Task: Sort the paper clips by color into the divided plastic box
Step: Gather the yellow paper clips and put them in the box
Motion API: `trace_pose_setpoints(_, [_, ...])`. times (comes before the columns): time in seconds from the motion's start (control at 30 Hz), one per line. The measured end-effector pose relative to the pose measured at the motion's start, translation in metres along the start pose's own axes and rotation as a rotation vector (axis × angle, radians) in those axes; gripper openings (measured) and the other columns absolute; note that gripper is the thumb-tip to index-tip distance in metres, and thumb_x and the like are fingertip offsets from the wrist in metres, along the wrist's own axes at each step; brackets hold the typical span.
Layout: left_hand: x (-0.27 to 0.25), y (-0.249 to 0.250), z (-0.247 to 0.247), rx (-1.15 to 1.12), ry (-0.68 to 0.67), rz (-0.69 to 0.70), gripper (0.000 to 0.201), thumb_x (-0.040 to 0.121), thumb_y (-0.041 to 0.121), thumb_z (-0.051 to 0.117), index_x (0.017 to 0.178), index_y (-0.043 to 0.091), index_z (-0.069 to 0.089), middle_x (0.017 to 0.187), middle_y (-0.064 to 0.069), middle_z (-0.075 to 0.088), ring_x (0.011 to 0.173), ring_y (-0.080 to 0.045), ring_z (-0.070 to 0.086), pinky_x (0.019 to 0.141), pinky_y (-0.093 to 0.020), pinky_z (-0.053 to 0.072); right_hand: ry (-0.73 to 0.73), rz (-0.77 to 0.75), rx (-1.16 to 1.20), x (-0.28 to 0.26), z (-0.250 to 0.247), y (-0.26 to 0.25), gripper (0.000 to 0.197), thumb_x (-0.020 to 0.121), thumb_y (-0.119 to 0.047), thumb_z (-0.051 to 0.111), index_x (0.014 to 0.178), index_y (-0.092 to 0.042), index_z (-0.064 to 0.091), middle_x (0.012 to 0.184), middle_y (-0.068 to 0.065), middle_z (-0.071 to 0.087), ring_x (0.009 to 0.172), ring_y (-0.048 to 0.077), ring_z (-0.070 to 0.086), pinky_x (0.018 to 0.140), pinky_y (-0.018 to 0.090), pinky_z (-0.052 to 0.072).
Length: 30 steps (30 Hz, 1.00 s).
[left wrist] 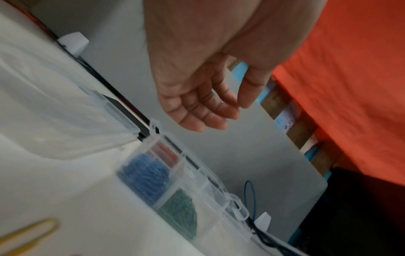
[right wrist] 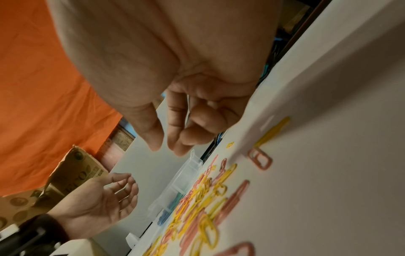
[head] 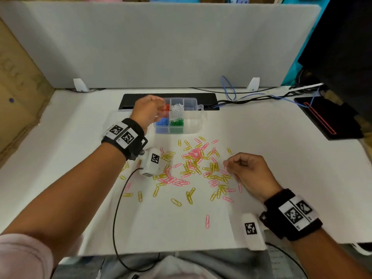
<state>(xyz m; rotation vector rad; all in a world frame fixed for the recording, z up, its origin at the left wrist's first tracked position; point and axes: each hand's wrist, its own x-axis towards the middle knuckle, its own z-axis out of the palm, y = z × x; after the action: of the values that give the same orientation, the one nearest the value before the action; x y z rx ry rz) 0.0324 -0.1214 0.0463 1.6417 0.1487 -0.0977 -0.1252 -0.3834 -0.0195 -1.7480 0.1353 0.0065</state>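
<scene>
A: Entry, head view. Divided plastic box (head: 191,125) sits on the white table (head: 281,178) at about 12 o'clock from the person, lid (left wrist: 54,107) thrown open to its 9 o'clock side.

B: Contents?

A: Red clips (head: 167,107) in the far-left cell, white clips (head: 177,107) far-middle, blue clips (head: 162,122) near-left, green clips (head: 176,122) near-middle. Both right-hand cells look bare, though the plastic is hazy.

B: Unsorted stock?

A: Yellow clips (head: 213,168) and pink clips (head: 177,182) lie mixed in a loose scatter just at 6 o'clock of the box. One pink stray (head: 207,221) lies apart, further toward 6 o'clock.

B: Left hand?

A: Left hand (head: 148,111) hangs over the box's left end, above the red and blue cells. Left wrist view shows its fingers (left wrist: 197,110) loosely extended, palm bare, nothing held.

B: Right hand?

A: Right hand (head: 248,172) hovers at the 3 o'clock edge of the scatter. Thumb and forefinger tips point down with a narrow gap between them; the other fingers curl under. I see no clip between the tips in the right wrist view.

B: Anything else?

A: Black and blue cables (head: 251,96) run along the table's back edge, toward 1 o'clock.
</scene>
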Motion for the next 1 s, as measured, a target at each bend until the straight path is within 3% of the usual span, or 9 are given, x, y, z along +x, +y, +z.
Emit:
trace_pose_setpoints(0.17, [-0.05, -0.011, -0.054, -0.087, -0.088, -0.044, 0.007, 0.097, 0.019, 0.055, 0.094, 0.018, 0.062, 0.084, 0.0, 0.064, 0.076, -0.016, 0.063, 0.075, -0.03, 0.049, -0.034, -0.016, -0.017, -0.013, 0.013, -0.008, 0.012, 0.088, -0.004, 0.07, 0.076, -0.005, 0.07, 0.06, -0.004, 0.064, 0.05, 0.004, 0.053, 0.049, 0.013, 0.041])
trace_pose_setpoints(0.27, [-0.071, -0.024, -0.083, -0.082, -0.106, -0.051, 0.012, 0.095, 0.012, 0.056, 0.089, 0.017, 0.064, 0.081, 0.001, 0.066, 0.072, -0.016, 0.064, 0.07, -0.027, 0.049, -0.051, -0.019, -0.035, -0.018, 0.027, -0.015, 0.013, 0.088, -0.007, 0.071, 0.075, -0.01, 0.072, 0.064, -0.001, 0.065, 0.055, 0.007, 0.055, 0.052, 0.016, 0.043])
trace_pose_setpoints(0.43, [-0.089, -0.036, -0.115, 0.276, -0.145, -0.073, 0.007, 0.088, 0.014, 0.068, 0.094, 0.015, 0.068, 0.093, -0.001, 0.071, 0.081, -0.016, 0.065, 0.076, -0.03, 0.05, -0.153, -0.056, -0.169, -0.018, 0.065, -0.033, 0.015, 0.088, -0.006, 0.07, 0.076, -0.015, 0.074, 0.063, -0.011, 0.067, 0.053, 0.002, 0.055, 0.054, 0.016, 0.043])
trace_pose_setpoints(0.53, [-0.096, -0.048, -0.131, 0.401, -0.199, -0.142, 0.022, 0.082, 0.017, 0.077, 0.102, 0.012, 0.069, 0.09, -0.003, 0.07, 0.078, -0.012, 0.064, 0.072, -0.024, 0.05, -0.221, -0.098, -0.301, -0.006, 0.087, -0.046, 0.014, 0.089, -0.012, 0.072, 0.078, -0.02, 0.075, 0.069, -0.016, 0.07, 0.061, -0.006, 0.06, 0.058, 0.009, 0.043])
trace_pose_setpoints(0.67, [-0.104, -0.06, -0.133, 0.548, -0.247, -0.127, 0.028, 0.077, 0.014, 0.082, 0.101, 0.012, 0.07, 0.085, 0.001, 0.068, 0.066, -0.005, 0.06, 0.055, -0.01, 0.043, -0.234, -0.12, -0.513, 0.029, 0.122, -0.061, 0.006, 0.086, -0.026, 0.076, 0.086, -0.02, 0.076, 0.088, -0.01, 0.071, 0.078, 0.006, 0.064, 0.073, 0.024, 0.05])
trace_pose_setpoints(0.73, [-0.107, -0.066, -0.131, 0.66, -0.306, -0.129, 0.027, 0.073, 0.018, 0.085, 0.096, 0.016, 0.071, 0.081, 0.003, 0.067, 0.071, -0.009, 0.06, 0.064, -0.015, 0.046, -0.229, -0.079, -0.737, 0.053, 0.14, -0.063, 0.025, 0.085, -0.034, 0.075, 0.102, -0.016, 0.073, 0.099, -0.006, 0.065, 0.092, 0.013, 0.062, 0.083, 0.029, 0.051])
trace_pose_setpoints(0.77, [-0.109, -0.068, -0.129, 0.726, -0.345, -0.127, 0.027, 0.071, 0.02, 0.086, 0.093, 0.019, 0.071, 0.079, 0.005, 0.066, 0.073, -0.01, 0.06, 0.069, -0.018, 0.047, -0.232, -0.028, -0.834, 0.062, 0.148, -0.065, 0.033, 0.083, -0.04, 0.076, 0.105, -0.015, 0.071, 0.1, -0.004, 0.064, 0.093, 0.015, 0.062, 0.082, 0.029, 0.052])
trace_pose_setpoints(0.87, [-0.115, -0.07, -0.123, 0.868, -0.455, -0.113, 0.025, 0.068, 0.025, 0.087, 0.086, 0.025, 0.07, 0.077, 0.012, 0.065, 0.075, -0.009, 0.061, 0.074, -0.024, 0.049, -0.299, 0.125, -1.056, 0.078, 0.165, -0.069, 0.059, 0.068, -0.061, 0.08, 0.099, -0.016, 0.058, 0.089, -0.003, 0.061, 0.08, 0.015, 0.061, 0.065, 0.028, 0.05])
trace_pose_setpoints(1.0, [-0.122, -0.069, -0.116, 1.028, -0.428, -0.054, 0.025, 0.072, 0.025, 0.082, 0.093, 0.021, 0.07, 0.08, 0.015, 0.059, 0.081, -0.011, 0.059, 0.074, -0.024, 0.048, -0.343, 0.11, -1.19, 0.076, 0.179, -0.07, 0.061, 0.066, -0.054, 0.085, 0.098, -0.016, 0.05, 0.081, -0.004, 0.054, 0.076, 0.015, 0.058, 0.065, 0.028, 0.046])
